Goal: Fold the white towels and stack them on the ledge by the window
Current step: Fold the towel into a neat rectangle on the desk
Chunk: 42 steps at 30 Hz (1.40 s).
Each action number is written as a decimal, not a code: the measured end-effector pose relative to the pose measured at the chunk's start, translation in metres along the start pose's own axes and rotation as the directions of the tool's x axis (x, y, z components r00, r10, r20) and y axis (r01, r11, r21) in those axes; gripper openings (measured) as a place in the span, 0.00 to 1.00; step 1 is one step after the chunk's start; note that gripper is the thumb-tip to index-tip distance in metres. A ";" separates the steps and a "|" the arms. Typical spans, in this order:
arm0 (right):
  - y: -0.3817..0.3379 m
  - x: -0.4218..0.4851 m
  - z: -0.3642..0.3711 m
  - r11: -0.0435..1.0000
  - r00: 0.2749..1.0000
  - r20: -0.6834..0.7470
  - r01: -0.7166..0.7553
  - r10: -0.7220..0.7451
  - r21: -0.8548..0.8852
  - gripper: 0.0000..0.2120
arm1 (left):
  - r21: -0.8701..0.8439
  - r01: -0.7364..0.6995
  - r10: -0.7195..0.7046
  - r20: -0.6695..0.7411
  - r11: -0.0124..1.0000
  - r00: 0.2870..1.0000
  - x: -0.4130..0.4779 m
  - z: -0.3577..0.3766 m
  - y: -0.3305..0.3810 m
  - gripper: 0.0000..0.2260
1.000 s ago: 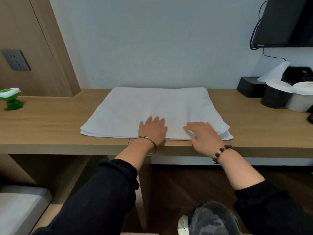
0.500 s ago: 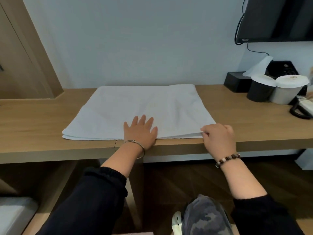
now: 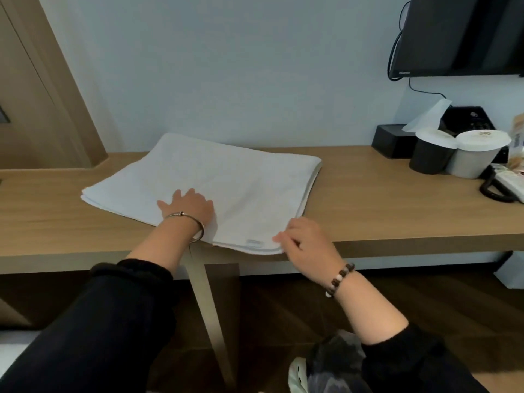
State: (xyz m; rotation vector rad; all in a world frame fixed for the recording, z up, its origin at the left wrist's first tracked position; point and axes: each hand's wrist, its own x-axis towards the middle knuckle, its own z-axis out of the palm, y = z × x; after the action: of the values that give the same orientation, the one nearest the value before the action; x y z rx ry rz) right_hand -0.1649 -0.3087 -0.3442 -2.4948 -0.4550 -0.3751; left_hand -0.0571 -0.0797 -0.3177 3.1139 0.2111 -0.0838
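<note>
step: mid-fold | towel (image 3: 226,177) folded flat on desk (image 3: 382,199), left of centre | L hand (image 3: 187,205) fingers straight, pressing near edge | R hand (image 3: 307,242) fingers curled, pinching near-right corner | next, prob: lift corner, carry it left, keep layers aligned

The television (image 3: 459,32) runs off the top and right edges, and the telephone (image 3: 507,185) is cut by the right edge. The label (image 3: 254,243) on the white towel (image 3: 226,182) is too small to read. The right hand (image 3: 307,242) is blurred at the towel's near right corner, so whether it pinches the cloth cannot be told.
</note>
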 end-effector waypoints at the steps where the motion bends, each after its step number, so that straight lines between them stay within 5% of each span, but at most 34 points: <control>1: -0.010 0.003 0.002 0.996 0.996 0.080 0.018 -0.025 0.085 0.18 | -0.003 -0.036 0.036 0.022 0.999 0.999 0.000 0.000 0.004 0.20; 3: -0.019 0.014 0.000 0.953 0.985 0.170 -0.069 0.018 0.296 0.18 | -0.031 -0.140 0.142 0.038 0.990 0.989 -0.006 0.005 0.017 0.20; 6: -0.003 0.042 -0.010 0.859 0.965 -0.002 -0.233 0.263 0.456 0.17 | -0.118 -0.181 0.181 -0.014 0.976 0.983 -0.015 0.020 0.035 0.26; 9: 0.033 0.072 -0.024 0.871 0.869 -0.176 -0.408 0.463 0.274 0.15 | -0.071 -0.250 0.246 -0.070 0.966 0.967 -0.018 0.032 0.041 0.28; 13: 0.069 0.114 -0.030 0.771 0.769 -0.088 -0.637 0.633 -0.020 0.23 | -0.035 -0.336 0.332 -0.083 0.941 0.939 -0.019 0.038 0.041 0.28; 16: 0.076 0.139 -0.025 0.685 0.685 -0.035 -0.729 0.728 -0.008 0.28 | -0.003 -0.374 0.372 -0.096 0.927 0.923 -0.019 0.039 0.041 0.29; 22: 0.095 0.136 -0.014 0.666 0.685 -0.218 -0.727 0.695 -0.163 0.15 | 0.019 -0.437 0.437 -0.098 0.899 0.894 -0.018 0.041 0.039 0.28; 26: 0.094 0.138 -0.015 0.743 0.804 -0.246 -0.595 0.542 -0.306 0.19 | 0.039 -0.476 0.477 -0.075 0.879 0.875 -0.017 0.038 0.041 0.28; 29: 0.066 0.150 0.004 0.897 0.961 -0.118 -0.274 0.248 -0.348 0.22 | 0.048 -0.500 0.502 -0.062 0.865 0.863 -0.017 0.036 0.042 0.29; 32: 0.053 0.152 0.027 0.938 0.977 0.212 0.051 0.025 -0.344 0.24 | 0.040 -0.508 0.509 -0.058 0.861 0.859 -0.017 0.035 0.042 0.29; 34: 0.069 0.154 0.021 0.926 0.932 0.350 0.047 0.094 -0.375 0.24 | 0.027 -0.515 0.516 -0.062 0.857 0.854 -0.018 0.035 0.041 0.30; 39: 0.111 0.178 -0.019 0.779 0.837 0.235 -0.307 0.495 -0.547 0.24 | 0.010 -0.530 0.529 -0.067 0.848 0.846 -0.020 0.034 0.040 0.29; 42: 0.095 0.187 -0.005 0.704 0.856 0.191 -0.247 0.480 -0.665 0.25 | 0.009 -0.533 0.533 -0.068 0.846 0.844 -0.020 0.033 0.040 0.29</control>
State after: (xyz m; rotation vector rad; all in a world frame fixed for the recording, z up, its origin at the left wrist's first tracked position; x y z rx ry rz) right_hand 0.0407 -0.3410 -0.3191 -3.2372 0.0925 0.1310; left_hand -0.0734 -0.1232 -0.3492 3.0324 -0.6561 0.0342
